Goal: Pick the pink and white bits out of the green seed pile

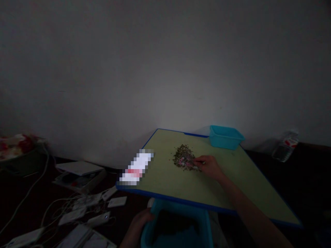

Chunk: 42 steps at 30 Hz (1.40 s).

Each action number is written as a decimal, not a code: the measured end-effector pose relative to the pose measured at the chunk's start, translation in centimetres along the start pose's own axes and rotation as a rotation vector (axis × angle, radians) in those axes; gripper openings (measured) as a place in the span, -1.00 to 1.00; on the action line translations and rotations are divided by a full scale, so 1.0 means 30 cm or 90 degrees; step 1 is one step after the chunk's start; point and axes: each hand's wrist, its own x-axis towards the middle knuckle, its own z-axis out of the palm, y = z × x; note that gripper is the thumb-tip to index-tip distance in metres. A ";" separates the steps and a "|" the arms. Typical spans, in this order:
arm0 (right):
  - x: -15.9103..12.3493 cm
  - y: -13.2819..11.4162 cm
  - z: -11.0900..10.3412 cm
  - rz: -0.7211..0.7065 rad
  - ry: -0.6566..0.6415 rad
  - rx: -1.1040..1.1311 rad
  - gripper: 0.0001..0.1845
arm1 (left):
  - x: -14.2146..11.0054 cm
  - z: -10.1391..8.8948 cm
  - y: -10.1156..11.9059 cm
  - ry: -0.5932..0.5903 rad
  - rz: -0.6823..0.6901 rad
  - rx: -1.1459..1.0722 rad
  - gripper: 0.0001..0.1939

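Nearest you, the bin point(209, 225) is cut off below, your left hand point(141, 221) closed on its rim. Your right hand point(210, 167) pinches shut, hold unclear, at the blurred pile point(183, 154), which slants far-left to near-right across the surface point(160, 177).

A plain, pale wall point(165, 75) fills the upper part of the view, greyish in the dim light, with a softly brighter patch above the table. The table point(160, 187) has a yellowish-green top and a blue edge, and its far side is near the wall. The floor point(31, 203) is very dark, almost black. On the left, white cables point(46, 206) run loosely over it among flat white objects point(73, 216), too dim to make out clearly.
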 end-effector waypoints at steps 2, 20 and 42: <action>-0.001 0.000 -0.001 0.005 -0.006 0.015 -0.77 | 0.009 -0.008 -0.004 0.001 -0.003 0.013 -0.92; 0.000 0.014 0.009 -0.002 -0.066 0.058 -0.78 | -0.029 0.023 0.016 -0.024 0.021 0.039 -0.85; -0.001 0.020 0.009 0.009 -0.160 0.146 -0.79 | -0.028 0.027 0.008 -0.012 0.019 0.021 -0.88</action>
